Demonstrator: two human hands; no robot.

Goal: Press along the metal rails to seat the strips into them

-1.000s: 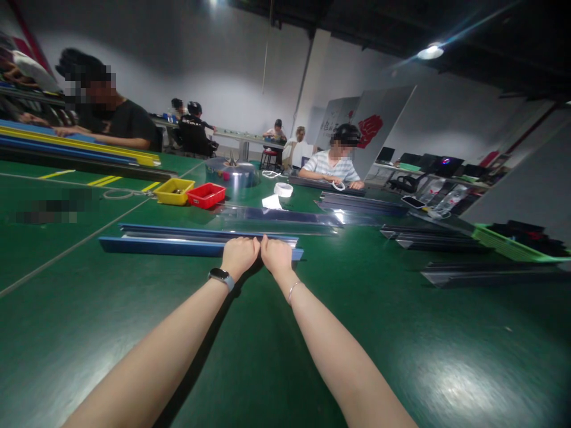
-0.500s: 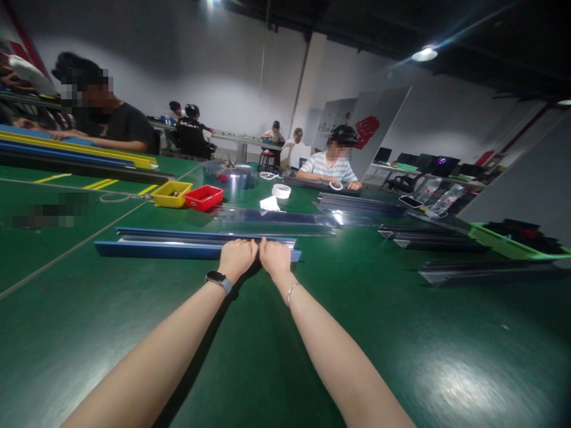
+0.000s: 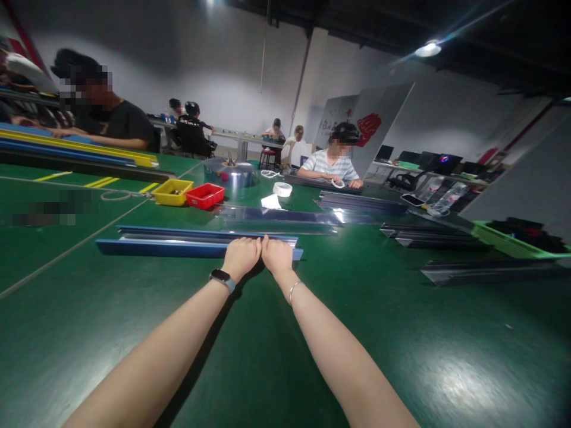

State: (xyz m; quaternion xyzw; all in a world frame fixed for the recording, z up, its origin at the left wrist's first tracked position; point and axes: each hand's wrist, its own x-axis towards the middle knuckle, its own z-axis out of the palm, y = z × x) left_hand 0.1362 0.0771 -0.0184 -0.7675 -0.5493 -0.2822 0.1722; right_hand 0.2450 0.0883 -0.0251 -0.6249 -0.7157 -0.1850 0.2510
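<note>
A long blue channel profile point(image 3: 160, 248) lies crosswise on the green table point(image 3: 250, 368), with a pale strip along its inside. My left hand point(image 3: 242, 257), with a watch at the wrist, is closed on the profile right of its middle. Close beside it, my right hand point(image 3: 277, 255), with a bracelet, is closed on the same profile near its right end. The thumbs almost touch. My fingertips are hidden behind the profile's edge.
Beyond the profile are a yellow tray point(image 3: 172, 193), a red tray point(image 3: 205, 195), a white tape roll point(image 3: 282, 189) and clear strips point(image 3: 285, 216). Dark profiles point(image 3: 441, 239) and a green basket point(image 3: 504, 242) lie right. People sit across the table and at left.
Both hands have shifted very slightly to the right along the profile. They keep their hold on it, and the view has moved a little.
</note>
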